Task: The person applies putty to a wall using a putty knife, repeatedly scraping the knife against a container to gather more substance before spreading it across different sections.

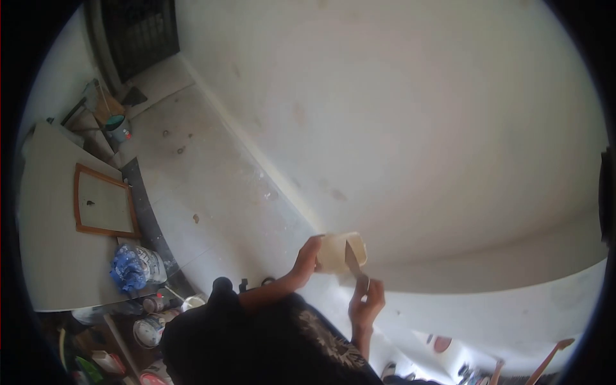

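A cream-coloured plastic tub (332, 251) is in front of my body, close to the white wall. My left hand (308, 258) is closed around its left side. In my right hand (367, 304) is a putty knife (356, 266), gripped by its handle. Its blade points up and overlaps the tub's opening at the right side. The tub's contents are hard to see from here.
The white wall (417, 128) with faint patches fills the right side. Along the left are a wood-framed panel (106, 200), a blue plastic bag (128, 268), a paint bucket (149, 330) and a grey bucket (117, 128). A dark door (141, 35) stands at the far end of the stained floor (212, 186).
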`<state>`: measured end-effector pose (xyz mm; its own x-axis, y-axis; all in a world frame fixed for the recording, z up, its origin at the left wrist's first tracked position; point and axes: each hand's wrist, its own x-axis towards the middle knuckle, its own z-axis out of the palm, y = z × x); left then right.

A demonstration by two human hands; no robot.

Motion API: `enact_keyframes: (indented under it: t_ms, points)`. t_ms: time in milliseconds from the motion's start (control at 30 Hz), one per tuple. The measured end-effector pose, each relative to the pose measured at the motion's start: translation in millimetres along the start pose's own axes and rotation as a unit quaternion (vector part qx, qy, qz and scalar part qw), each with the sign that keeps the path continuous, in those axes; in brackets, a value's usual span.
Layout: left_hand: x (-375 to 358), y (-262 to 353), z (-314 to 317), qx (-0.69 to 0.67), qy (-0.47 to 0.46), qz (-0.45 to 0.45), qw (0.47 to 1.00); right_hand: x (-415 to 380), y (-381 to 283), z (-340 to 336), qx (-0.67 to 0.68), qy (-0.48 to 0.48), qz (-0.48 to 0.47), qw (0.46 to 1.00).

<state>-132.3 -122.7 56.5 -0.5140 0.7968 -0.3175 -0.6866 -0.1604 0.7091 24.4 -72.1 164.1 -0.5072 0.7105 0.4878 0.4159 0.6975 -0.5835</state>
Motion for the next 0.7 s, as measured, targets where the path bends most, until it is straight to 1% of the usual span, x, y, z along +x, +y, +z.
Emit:
enact_keyframes:
  t_ms: [33, 67, 133, 167, 233, 267, 300, 333, 400, 433, 467, 533, 567, 600, 667, 700]
  points:
    - [1.8, 0.8, 1.1, -0.006, -0.003, 0.021, 1.000, 0.2, -4.4, -1.6, 0.009, 0.030, -0.013, 0.999]
    - [1.8, 1.3, 0.6, -0.004, -0.004, 0.022, 1.000, 2.3, -7.3, -6.5, 0.019, 0.057, -0.039, 0.997]
    - [1.2, -0.8, -1.3, -0.001, -0.015, 0.028, 0.999, 4.3, -12.8, -15.0, 0.049, 0.071, -0.002, 0.996]
    - [2.7, -2.1, -2.7, -0.013, -0.014, 0.026, 0.999, 7.3, -16.1, -15.5, 0.048, 0.081, -0.012, 0.996]
    - [5.2, -1.5, -4.1, -0.022, -0.027, 0.034, 0.999, 14.9, -20.5, -12.5, 0.028, 0.128, -0.093, 0.987]
    - [5.5, 0.7, -4.0, -0.022, -0.020, 0.028, 0.999, 12.1, -6.8, -6.6, 0.029, 0.077, -0.098, 0.992]
    - [7.5, 1.2, -2.5, -0.022, -0.009, 0.023, 0.999, 11.4, 2.1, -2.4, 0.009, -0.001, -0.066, 0.998]
    - [8.2, 3.7, -1.1, -0.022, -0.017, 0.036, 0.999, 10.1, 8.1, 2.6, -0.013, -0.081, -0.036, 0.996]
    - [11.0, 8.4, -0.4, -0.001, -0.015, 0.040, 0.999, 0.1, 29.1, 13.6, -0.028, -0.056, -0.055, 0.996]
    - [15.8, 8.3, -1.2, 0.002, -0.022, 0.053, 0.998, 1.8, 32.6, 15.8, -0.009, -0.025, -0.087, 0.996]
    - [19.6, 6.8, -3.3, -0.011, -0.012, 0.053, 0.998, 1.8, 35.0, 17.6, -0.007, -0.013, -0.094, 0.995]
    - [21.7, 6.2, -6.9, -0.019, -0.013, 0.054, 0.998, -1.8, 20.7, 9.5, -0.044, -0.056, 0.082, 0.994]
    - [21.7, 7.4, -6.8, -0.026, -0.004, 0.041, 0.999, 0.0, 16.3, 8.1, -0.061, -0.058, 0.056, 0.995]
    - [23.6, 8.1, -7.4, -0.035, 0.007, 0.030, 0.999, 1.1, 20.0, 9.8, -0.060, -0.049, 0.052, 0.996]
    - [28.7, 6.3, -10.5, -0.028, 0.005, 0.034, 0.999, -5.1, 31.4, 13.2, -0.116, -0.135, 0.095, 0.980]
    - [29.5, 6.5, -11.2, -0.024, 0.010, 0.033, 0.999, -8.0, 28.6, 10.8, -0.101, -0.119, 0.061, 0.986]
